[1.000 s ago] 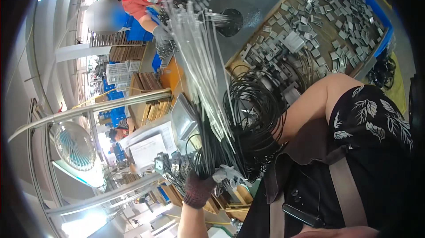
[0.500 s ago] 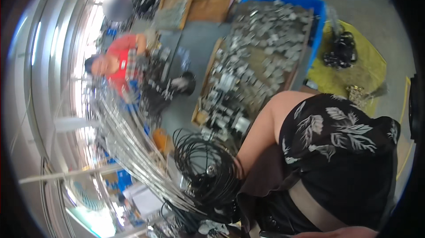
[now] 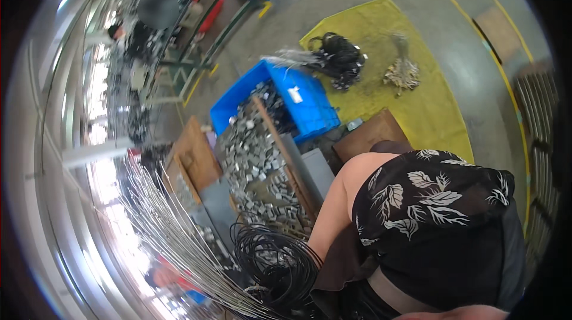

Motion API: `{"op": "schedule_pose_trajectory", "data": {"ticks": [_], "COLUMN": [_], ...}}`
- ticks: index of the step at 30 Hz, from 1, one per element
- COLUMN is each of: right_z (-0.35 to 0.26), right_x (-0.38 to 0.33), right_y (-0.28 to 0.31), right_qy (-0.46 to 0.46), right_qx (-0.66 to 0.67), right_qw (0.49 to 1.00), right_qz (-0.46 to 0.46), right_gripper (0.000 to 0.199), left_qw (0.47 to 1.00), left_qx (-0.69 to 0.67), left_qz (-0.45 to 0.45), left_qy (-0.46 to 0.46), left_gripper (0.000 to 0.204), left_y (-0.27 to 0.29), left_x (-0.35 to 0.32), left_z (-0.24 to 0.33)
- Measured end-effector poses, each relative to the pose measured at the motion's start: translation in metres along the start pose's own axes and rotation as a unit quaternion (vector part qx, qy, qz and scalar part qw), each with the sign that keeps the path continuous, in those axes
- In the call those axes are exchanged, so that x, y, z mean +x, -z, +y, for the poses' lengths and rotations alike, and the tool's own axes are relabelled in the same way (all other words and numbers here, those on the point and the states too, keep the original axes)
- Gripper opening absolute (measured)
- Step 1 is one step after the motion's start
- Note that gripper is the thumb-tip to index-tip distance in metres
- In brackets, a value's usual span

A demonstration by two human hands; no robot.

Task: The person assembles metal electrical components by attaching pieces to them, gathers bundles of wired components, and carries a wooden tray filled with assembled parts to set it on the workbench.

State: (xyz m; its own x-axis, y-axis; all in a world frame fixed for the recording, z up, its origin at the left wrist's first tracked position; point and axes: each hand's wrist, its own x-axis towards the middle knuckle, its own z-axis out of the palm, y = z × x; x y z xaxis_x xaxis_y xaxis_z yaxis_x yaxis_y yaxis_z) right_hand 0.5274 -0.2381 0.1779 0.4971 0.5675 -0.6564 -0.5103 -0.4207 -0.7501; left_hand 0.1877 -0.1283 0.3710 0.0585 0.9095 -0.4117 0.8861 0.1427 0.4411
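A large bundle of cables fills the lower middle, its black lengths coiled in loops and its long silvery strands fanning out to the upper left. My bare right arm comes out of a black sleeve with a white leaf pattern and runs down to the coils. The cables hide most of my right hand, which appears to be gripping the bundle; its fingers do not show. At the lower edge a strip of my other arm shows; the left hand lies outside the picture.
Beyond the bundle, a worktable holds many small metal pieces. A blue bin with dark parts stands against it. More cable bundles lie on a yellow floor sheet. Racks stand at the right. A person in red is at lower left.
The view has swung round, so the worktable and the person in red appear lower, and more of the yellow sheet and floor shows. The bundle has stayed by my right arm.
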Motion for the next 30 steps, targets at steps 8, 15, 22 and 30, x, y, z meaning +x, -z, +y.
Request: {"op": "schedule_pose_trajectory", "data": {"ticks": [8,15,22,30], "right_z": [0.023,0.033,0.027,0.025], "right_x": [-0.021,-0.049,-0.068,-0.052], "right_y": [0.037,0.015,0.015,0.066], "right_qy": [-0.016,-0.014,0.007,0.128], "right_qx": [0.068,0.089,0.110,0.008], "right_qw": [0.974,0.919,0.854,0.839], "right_qz": [0.217,0.385,0.509,0.529], "right_gripper": [0.035,0.037,0.039,0.041], "left_qw": [0.974,0.918,0.831,0.792], "left_qx": [0.065,0.093,0.135,0.133], "left_qz": [-0.141,-0.253,-0.347,-0.342], "left_qy": [-0.165,-0.290,-0.413,-0.487], "left_gripper": [0.057,0.063,0.060,0.052], "left_y": [-0.048,-0.071,-0.122,-0.211], "left_x": [0.073,0.107,0.100,0.108], "left_z": [0.133,0.199,0.263,0.286]}}
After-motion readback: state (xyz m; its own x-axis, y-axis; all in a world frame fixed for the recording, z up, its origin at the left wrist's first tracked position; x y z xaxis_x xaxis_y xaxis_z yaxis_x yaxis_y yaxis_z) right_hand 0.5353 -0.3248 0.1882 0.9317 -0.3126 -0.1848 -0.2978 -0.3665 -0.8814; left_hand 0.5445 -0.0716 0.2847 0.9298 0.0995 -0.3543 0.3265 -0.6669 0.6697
